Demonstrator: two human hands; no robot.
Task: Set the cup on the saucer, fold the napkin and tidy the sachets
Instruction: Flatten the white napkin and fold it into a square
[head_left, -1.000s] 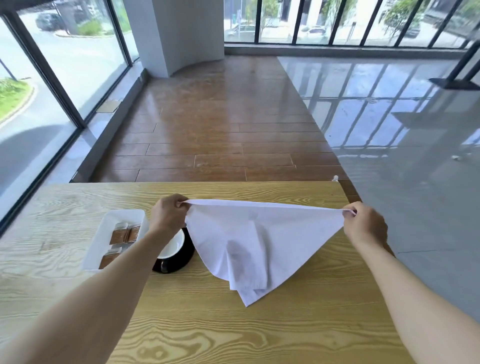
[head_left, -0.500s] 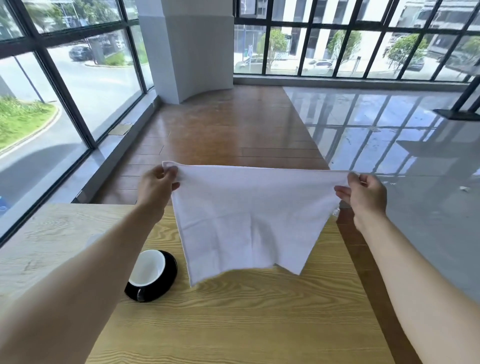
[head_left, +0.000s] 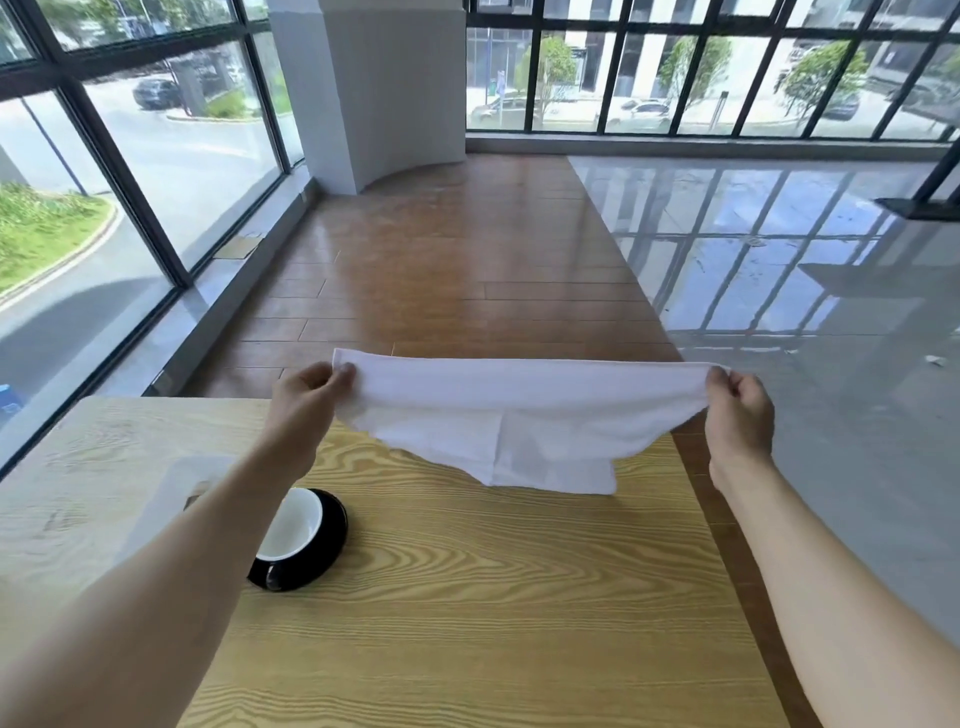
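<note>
White napkin (head_left: 519, 415), seemingly light and limp, sagging above the counter (head_left: 493, 597) between left hand (head_left: 306, 400) and right hand (head_left: 737, 410), fingers pinched shut on its top corners, the best hold.

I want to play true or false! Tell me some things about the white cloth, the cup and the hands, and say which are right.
1. Both hands hold the white cloth napkin in the air. True: the left hand and the right hand each pinch a top corner.
2. The napkin lies flat on the light wooden table. False: it hangs above the table.
3. The white-lined black cup sits on the black saucer. True.
4. The cup is full of coffee. False: its inside looks white and empty.
5. The cup is right of the napkin. False: it is lower left.
</note>
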